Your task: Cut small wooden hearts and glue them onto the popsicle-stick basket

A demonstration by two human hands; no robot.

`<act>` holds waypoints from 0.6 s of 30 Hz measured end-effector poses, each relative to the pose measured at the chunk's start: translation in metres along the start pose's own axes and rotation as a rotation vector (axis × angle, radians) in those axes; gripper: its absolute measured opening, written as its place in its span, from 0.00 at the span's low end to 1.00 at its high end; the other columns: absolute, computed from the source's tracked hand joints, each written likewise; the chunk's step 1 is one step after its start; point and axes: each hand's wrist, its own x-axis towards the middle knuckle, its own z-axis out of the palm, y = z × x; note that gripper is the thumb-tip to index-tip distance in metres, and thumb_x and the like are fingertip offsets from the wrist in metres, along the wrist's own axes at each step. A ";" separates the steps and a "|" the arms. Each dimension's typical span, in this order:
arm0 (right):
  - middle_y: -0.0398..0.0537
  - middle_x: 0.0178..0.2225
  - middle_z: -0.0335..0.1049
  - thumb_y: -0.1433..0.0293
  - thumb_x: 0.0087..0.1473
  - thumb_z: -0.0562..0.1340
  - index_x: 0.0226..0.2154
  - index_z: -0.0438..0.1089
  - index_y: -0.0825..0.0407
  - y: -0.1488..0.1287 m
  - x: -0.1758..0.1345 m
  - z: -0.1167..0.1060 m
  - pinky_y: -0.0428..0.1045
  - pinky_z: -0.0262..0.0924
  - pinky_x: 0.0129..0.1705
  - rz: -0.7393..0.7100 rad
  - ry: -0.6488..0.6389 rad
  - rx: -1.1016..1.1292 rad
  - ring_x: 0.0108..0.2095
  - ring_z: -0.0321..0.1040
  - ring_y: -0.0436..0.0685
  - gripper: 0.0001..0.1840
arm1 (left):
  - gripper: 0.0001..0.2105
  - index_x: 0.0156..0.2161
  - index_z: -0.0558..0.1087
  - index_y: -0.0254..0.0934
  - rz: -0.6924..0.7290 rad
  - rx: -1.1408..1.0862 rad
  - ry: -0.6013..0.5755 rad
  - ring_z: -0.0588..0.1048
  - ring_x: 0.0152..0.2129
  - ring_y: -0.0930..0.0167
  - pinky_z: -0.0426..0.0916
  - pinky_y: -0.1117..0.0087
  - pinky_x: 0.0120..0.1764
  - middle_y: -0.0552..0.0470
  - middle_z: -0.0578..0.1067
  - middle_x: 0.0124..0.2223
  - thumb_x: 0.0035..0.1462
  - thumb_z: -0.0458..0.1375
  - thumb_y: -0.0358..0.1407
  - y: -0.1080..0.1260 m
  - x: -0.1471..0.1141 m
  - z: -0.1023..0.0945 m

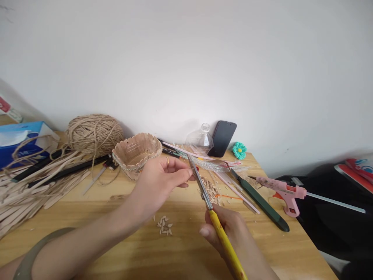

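My right hand [230,229] is wrapped round the yellow handle of a pair of shears [223,235], whose narrow metal blades point up and away from me. Beside the blades, my left hand [163,177] pinches thumb against fingers; what lies in the pinch is too small to make out. Below that hand, several small pale pointed wood chips [164,226] lie in a pile on the wooden table [122,249]. Behind the shears is a heap of wood bits [211,188]. A scallop-edged wooden basket [136,151] with a beaded trim stands behind my left wrist.
A twine ball [94,134], a blue tissue pack [25,142] and many craft sticks [17,202] occupy the left. A phone [223,138] leans by a clear bottle top [201,140] near a green flower [239,150]. At right lie a dark-green-handled tool [262,202] and pink glue gun [287,192].
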 end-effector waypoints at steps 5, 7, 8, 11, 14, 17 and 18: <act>0.37 0.17 0.45 0.39 0.43 0.53 0.17 0.50 0.50 0.005 -0.006 -0.003 0.43 0.40 0.14 0.059 -0.080 0.127 0.17 0.44 0.46 0.31 | 0.04 0.23 0.73 0.35 -0.002 -0.008 -0.040 0.72 0.24 0.75 0.69 0.75 0.29 0.55 0.76 0.25 0.45 0.61 0.33 0.005 0.001 0.001; 0.37 0.18 0.45 0.39 0.44 0.51 0.19 0.52 0.50 0.005 -0.010 -0.006 0.43 0.41 0.14 0.056 -0.110 0.199 0.17 0.43 0.45 0.31 | 0.04 0.23 0.73 0.35 -0.007 -0.015 -0.070 0.73 0.26 0.74 0.69 0.76 0.28 0.54 0.76 0.25 0.45 0.60 0.32 0.006 0.000 0.000; 0.38 0.19 0.46 0.39 0.45 0.50 0.20 0.53 0.50 0.005 -0.011 -0.007 0.43 0.42 0.15 0.044 -0.113 0.235 0.17 0.43 0.45 0.31 | 0.04 0.23 0.73 0.35 -0.016 -0.020 -0.086 0.73 0.26 0.74 0.69 0.77 0.27 0.55 0.76 0.26 0.45 0.60 0.32 0.005 0.000 0.000; 0.39 0.21 0.48 0.39 0.46 0.49 0.22 0.54 0.51 0.003 -0.013 -0.010 0.43 0.46 0.18 -0.009 -0.077 0.312 0.19 0.45 0.46 0.30 | 0.03 0.23 0.72 0.36 -0.050 -0.034 -0.125 0.73 0.26 0.75 0.69 0.78 0.26 0.55 0.76 0.26 0.46 0.60 0.31 0.003 -0.002 -0.001; 0.39 0.21 0.49 0.39 0.46 0.49 0.22 0.54 0.51 0.002 -0.013 -0.011 0.44 0.47 0.19 -0.041 -0.083 0.331 0.19 0.46 0.47 0.30 | 0.03 0.23 0.72 0.36 -0.059 -0.027 -0.136 0.72 0.25 0.75 0.70 0.78 0.26 0.55 0.76 0.25 0.44 0.61 0.32 0.002 -0.002 -0.001; 0.38 0.20 0.48 0.39 0.46 0.49 0.22 0.53 0.51 0.005 -0.013 -0.012 0.44 0.47 0.20 -0.054 -0.142 0.333 0.19 0.46 0.47 0.30 | 0.03 0.23 0.73 0.36 -0.061 0.004 -0.140 0.70 0.24 0.76 0.69 0.77 0.25 0.55 0.75 0.25 0.42 0.62 0.32 0.006 -0.001 0.000; 0.38 0.20 0.48 0.40 0.47 0.49 0.22 0.53 0.51 0.007 -0.012 -0.013 0.44 0.47 0.20 -0.056 -0.160 0.342 0.18 0.45 0.46 0.30 | 0.03 0.23 0.73 0.36 -0.064 0.022 -0.156 0.70 0.24 0.75 0.69 0.77 0.26 0.55 0.75 0.25 0.43 0.62 0.32 0.008 -0.002 -0.001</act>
